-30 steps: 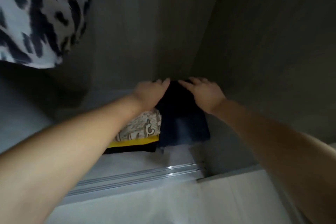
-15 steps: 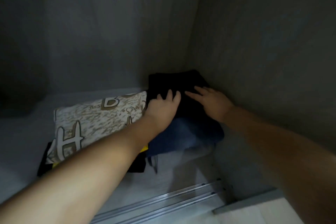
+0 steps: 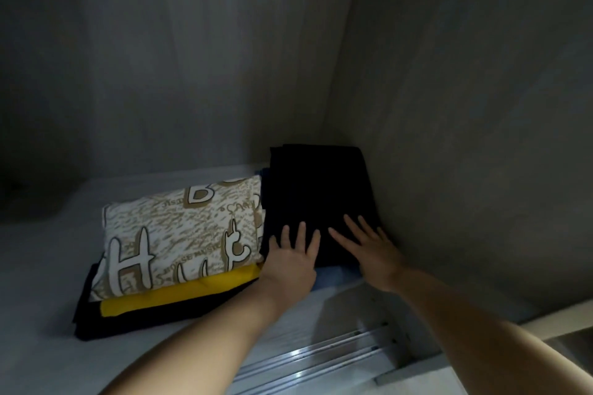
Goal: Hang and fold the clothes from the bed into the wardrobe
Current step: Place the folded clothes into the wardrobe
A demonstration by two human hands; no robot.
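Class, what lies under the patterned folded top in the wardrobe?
Under the patterned top a yellow garment shows, then a black garment below. Their covered parts stay hidden.

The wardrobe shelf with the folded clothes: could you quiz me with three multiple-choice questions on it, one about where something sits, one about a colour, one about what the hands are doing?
1. Where does the black folded garment lie?
A. In the corner against the right wall
B. At the far left of the shelf
C. On the floor outside

2. What colour is the layer directly under the lettered beige top?
A. Red
B. Yellow
C. Green

3. How are the left hand and the right hand placed?
A. Both clenched in fists
B. Flat, fingers spread, on the black garment
C. Holding a hanger

Answers: 1 A, it touches the right wall; 2 B, the yellow garment peeks out beneath; 3 B, straight fingers rest on the cloth.
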